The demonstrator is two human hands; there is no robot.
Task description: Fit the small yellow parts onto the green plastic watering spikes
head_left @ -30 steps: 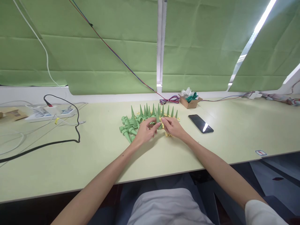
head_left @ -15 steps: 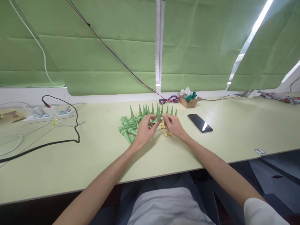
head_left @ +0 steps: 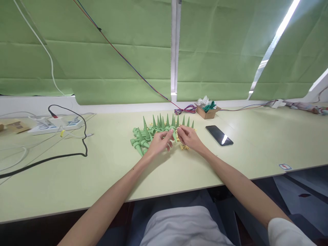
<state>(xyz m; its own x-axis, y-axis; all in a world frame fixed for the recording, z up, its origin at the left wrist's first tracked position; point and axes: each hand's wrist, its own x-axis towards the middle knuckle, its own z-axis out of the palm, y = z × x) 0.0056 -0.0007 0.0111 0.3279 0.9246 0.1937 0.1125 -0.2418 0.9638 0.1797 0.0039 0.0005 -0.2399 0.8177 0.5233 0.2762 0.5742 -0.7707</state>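
Observation:
My left hand (head_left: 159, 142) pinches a green plastic spike (head_left: 175, 136) between thumb and fingers, its narrow tip angled down. Close by on the right, my right hand (head_left: 189, 137) has its fingertips pinched together near the spike's wide end; what they hold is too small to make out. Other green cone-shaped spikes (head_left: 137, 146) lie heaped left of my hands. Behind them, several more spikes (head_left: 167, 120) stand upright in a row, points up. Small yellow pieces (head_left: 183, 147) lie on the table under and beside my right hand.
A black phone (head_left: 219, 135) lies to the right. At the back stands a small cardboard box (head_left: 208, 113) holding clear plastic and green material, beside a coiled red-blue cable (head_left: 188, 109). A power strip (head_left: 55, 127) and a black cord (head_left: 64, 155) occupy the left side.
In my left hand the spike has turned from point up to point down. My left fingers have shifted their hold, while my right hand stays pinched in nearly the same place.

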